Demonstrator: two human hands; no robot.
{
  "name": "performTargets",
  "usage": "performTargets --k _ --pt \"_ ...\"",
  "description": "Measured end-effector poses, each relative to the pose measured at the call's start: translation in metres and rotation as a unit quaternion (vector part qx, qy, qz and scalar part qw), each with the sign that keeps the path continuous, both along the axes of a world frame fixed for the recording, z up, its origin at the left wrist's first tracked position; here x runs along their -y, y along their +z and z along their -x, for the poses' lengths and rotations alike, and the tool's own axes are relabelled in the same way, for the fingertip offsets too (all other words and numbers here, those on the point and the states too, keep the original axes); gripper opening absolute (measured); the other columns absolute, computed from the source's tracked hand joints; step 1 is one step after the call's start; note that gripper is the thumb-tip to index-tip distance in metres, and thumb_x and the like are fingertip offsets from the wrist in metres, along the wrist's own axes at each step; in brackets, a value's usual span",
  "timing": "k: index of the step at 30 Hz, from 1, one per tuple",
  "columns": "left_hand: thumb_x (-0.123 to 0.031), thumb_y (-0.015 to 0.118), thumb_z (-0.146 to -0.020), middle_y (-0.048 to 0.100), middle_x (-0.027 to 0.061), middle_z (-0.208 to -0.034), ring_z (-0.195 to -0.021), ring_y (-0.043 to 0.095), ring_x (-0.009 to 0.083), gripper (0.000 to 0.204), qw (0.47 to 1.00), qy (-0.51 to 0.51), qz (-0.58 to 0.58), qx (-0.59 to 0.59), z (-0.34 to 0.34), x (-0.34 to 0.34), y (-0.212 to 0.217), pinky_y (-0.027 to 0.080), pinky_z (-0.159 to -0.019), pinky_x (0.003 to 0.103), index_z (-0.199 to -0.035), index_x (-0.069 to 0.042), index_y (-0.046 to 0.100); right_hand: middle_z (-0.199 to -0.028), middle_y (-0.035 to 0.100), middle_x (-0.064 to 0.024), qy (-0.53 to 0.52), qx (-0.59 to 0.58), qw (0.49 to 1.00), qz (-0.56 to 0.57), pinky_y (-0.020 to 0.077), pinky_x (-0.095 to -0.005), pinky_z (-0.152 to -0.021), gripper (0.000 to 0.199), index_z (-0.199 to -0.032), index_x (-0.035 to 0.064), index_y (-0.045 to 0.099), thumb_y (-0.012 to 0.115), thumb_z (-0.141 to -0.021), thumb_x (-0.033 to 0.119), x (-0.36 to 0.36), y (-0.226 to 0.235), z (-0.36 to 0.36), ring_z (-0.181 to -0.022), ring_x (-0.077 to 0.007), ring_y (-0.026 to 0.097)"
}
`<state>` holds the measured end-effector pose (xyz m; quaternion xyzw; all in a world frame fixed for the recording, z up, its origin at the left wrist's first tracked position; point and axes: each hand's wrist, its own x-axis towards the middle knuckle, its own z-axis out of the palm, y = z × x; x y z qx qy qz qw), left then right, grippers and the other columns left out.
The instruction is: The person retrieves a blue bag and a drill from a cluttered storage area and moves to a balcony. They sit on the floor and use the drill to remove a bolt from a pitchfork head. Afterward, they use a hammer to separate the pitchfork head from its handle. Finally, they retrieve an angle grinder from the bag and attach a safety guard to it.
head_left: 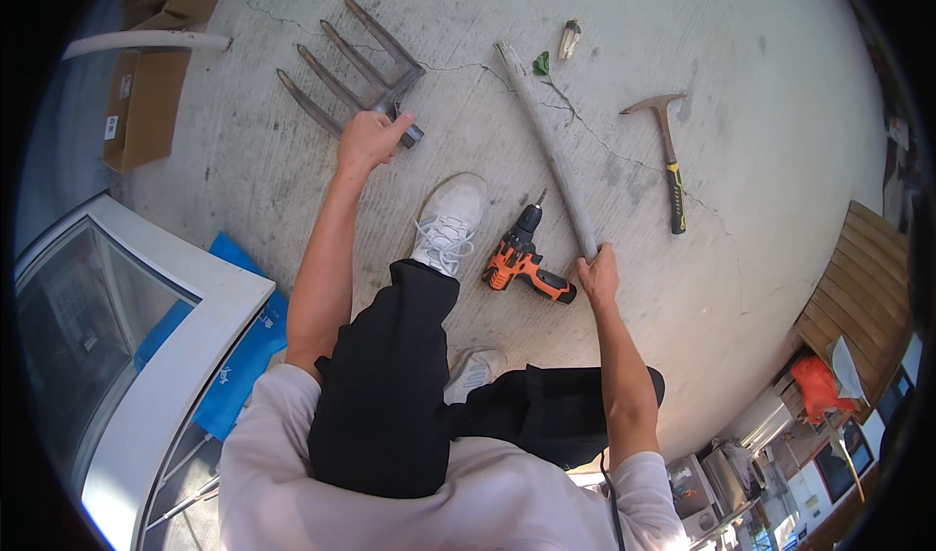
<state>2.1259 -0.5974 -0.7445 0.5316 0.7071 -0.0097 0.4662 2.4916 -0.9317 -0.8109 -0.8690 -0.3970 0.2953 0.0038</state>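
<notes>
Across the whole work area, cracked concrete floor (780, 132). Left edge: white-framed glazed unit (210, 266), blue bag-like item (244, 361) beside it, open cardboard box (151, 107) farther up.

Wooden pole (547, 146) is the longest loose part: slanted, far end pointing away from the person, near end in the right hand (599, 275). Fingers wrapped round it, grip narrow.

Four-tined fork head (392, 91) is front-left, tines pointing forward and left. Left hand (370, 139) is closed round its neck, socket (413, 137) sticking out past the hand toward the pole side. Can't tell if either part bears on the floor.

Status: head and pole are both in hand but well apart, no joint made. My read: early stage. If they're meant to mate, seating the pole and any fastening are all left. No fixings visible.

Tools staged, neither in hand: pick-style hammer (668, 141) lying right of the pole; orange-black cordless drill (522, 256) between shoe and pole, bit fitted.

Smallest: pale dry husk-like scrap (570, 39), then green leaf (541, 63) by the pole's far end.
</notes>
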Motion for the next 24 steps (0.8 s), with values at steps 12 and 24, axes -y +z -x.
performTargets --k 12,24 --pt "-0.044 0.073 -0.074 0.07 0.0199 -0.088 -0.084 0.068 0.033 0.049 0.96 -0.275 -0.036 0.026 -0.056 0.058 -0.042 0.053 -0.073 0.04 -0.09 0.002 0.071 -0.108 0.055 -0.0141 0.098 -0.013 0.994 0.04 0.0506 -0.0481 -0.08 0.051 -0.11 0.0085 0.051 0.078 -0.075 0.034 0.001 0.01 -0.003 -0.103 -0.0376 0.057" --pt "-0.038 0.07 -0.081 0.07 0.0187 -0.089 -0.085 0.068 0.0331 0.042 0.98 -0.183 -0.071 -0.016 0.045 0.139 -0.015 0.053 -0.074 0.04 -0.097 0.0 0.069 -0.12 0.047 -0.0271 0.34 -0.019 0.924 0.172 0.0532 -0.0474 -0.086 0.067 -0.118 0.0015 0.041 0.076 -0.079 0.042 -0.067 0.001 -0.043 -0.104 -0.0443 0.061"
